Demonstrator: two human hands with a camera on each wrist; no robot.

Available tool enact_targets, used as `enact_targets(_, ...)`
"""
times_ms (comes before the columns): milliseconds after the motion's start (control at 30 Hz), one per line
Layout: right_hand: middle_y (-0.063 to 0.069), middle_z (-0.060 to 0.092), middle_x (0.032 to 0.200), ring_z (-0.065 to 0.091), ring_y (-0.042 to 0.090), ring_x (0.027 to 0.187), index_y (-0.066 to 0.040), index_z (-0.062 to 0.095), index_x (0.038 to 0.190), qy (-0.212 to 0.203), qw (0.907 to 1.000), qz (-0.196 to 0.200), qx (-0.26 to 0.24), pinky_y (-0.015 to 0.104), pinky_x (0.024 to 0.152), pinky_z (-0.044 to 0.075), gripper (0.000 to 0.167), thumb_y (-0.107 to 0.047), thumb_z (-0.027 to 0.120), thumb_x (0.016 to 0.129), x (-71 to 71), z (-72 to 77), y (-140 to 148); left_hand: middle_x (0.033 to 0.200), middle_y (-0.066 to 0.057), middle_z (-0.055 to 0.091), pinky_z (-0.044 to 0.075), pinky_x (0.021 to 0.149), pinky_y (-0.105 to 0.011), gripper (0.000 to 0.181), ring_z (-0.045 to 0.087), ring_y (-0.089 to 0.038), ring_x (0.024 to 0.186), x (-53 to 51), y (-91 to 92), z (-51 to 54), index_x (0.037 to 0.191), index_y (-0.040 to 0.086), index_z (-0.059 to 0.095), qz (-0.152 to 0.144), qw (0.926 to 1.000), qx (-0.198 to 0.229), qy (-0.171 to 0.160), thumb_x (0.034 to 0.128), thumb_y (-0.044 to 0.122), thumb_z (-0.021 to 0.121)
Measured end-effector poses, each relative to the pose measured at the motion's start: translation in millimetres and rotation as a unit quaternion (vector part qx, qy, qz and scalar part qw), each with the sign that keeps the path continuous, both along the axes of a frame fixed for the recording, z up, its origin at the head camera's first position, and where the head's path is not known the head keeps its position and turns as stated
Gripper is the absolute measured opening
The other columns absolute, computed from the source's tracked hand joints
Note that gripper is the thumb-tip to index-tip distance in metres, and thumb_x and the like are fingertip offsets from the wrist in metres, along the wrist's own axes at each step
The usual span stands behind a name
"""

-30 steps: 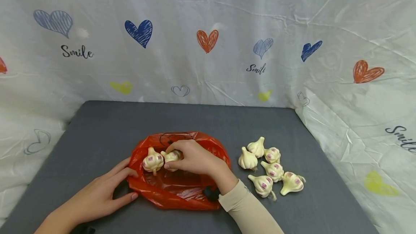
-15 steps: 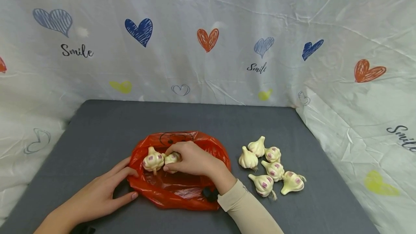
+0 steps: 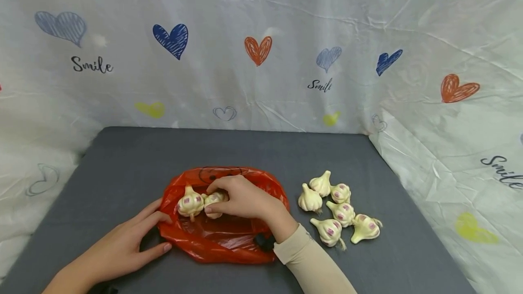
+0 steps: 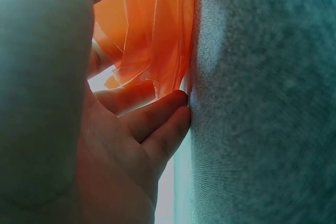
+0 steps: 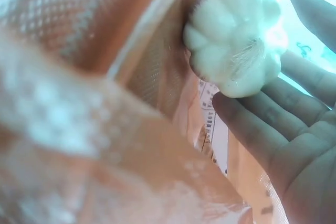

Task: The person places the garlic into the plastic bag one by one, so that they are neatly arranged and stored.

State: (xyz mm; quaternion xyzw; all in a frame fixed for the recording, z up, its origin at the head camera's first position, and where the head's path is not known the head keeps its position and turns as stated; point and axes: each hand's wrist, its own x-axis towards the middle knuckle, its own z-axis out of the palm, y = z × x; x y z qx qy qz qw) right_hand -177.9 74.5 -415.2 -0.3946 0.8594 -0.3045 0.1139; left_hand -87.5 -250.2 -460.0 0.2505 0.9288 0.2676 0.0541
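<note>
The red plastic bag [image 3: 200, 251] lies on the dark table with its mouth spread wide. Inside at its left is a garlic bulb [image 3: 190, 202]. Beside it my right hand [image 3: 249, 198] holds a second garlic bulb [image 3: 213, 199] between thumb and forefinger. In the right wrist view that garlic bulb [image 5: 236, 40] shows its root end, and the other fingers reach behind it. My left hand [image 3: 130, 239] rests at the bag's left side, its fingers fairly straight along the plastic. In the left wrist view the left hand's fingers [image 4: 152, 119] touch the bag [image 4: 157, 24].
Several more garlic bulbs [image 3: 342, 214] lie grouped on the table right of the bag. A small black object [image 3: 264, 242] sits at the bag's right, near the right wrist. A white curtain [image 3: 286, 12] printed with hearts stands behind the dark tabletop [image 3: 135, 158].
The head view has shifted slightly. Both hands, the bag and the garlic bulbs keep nearly the same places.
</note>
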Motion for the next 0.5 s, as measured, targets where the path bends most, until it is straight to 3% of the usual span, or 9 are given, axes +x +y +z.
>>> enact_targets(100, -0.011, 0.075, 0.118, 0.063, -0.002, 0.081, -0.014, 0.075, 0.132, -0.003, 1.0000, 0.000, 0.003, 0.018, 0.080, 0.054, 0.044, -0.045, 0.081, 0.101, 0.2, 0.3, -0.7, 0.170, -0.013, 0.040, 0.062, 0.091, -0.048, 0.044, 0.065, -0.034, 0.135, 0.7, 0.0, 0.1, 0.130, 0.042, 0.062, 0.001, 1.0000, 0.000, 0.003, 0.0971, 0.070, 0.072)
enact_targets(333, -0.007, 0.075, 0.126, 0.065, -0.001, 0.102, -0.013, 0.076, 0.131, 0.016, 0.9999, 0.000, 0.007, 0.018, 0.090, 0.053, 0.045, -0.045, 0.080, 0.101, -0.4, 5.8, -2.3, 0.170, -0.012, 0.041, 0.062, 0.092, -0.047, 0.044, 0.064, -0.032, 0.135, 0.8, 0.2, -0.3, 0.129, 0.041, 0.063, 0.003, 1.0000, 0.001, 0.007, 0.0967, 0.070, 0.072)
enact_targets(500, -0.005, 0.075, 0.127, 0.065, 0.000, 0.104, -0.012, 0.075, 0.133, 0.021, 0.9996, 0.010, 0.017, 0.018, 0.091, 0.053, 0.046, -0.046, 0.079, 0.102, 0.3, 15.9, -4.1, 0.170, -0.011, 0.040, 0.062, 0.091, -0.046, 0.042, 0.064, -0.033, 0.135, 0.9, -1.9, -1.0, 0.130, 0.044, 0.062, 0.003, 0.9999, 0.007, 0.007, 0.0972, 0.069, 0.073)
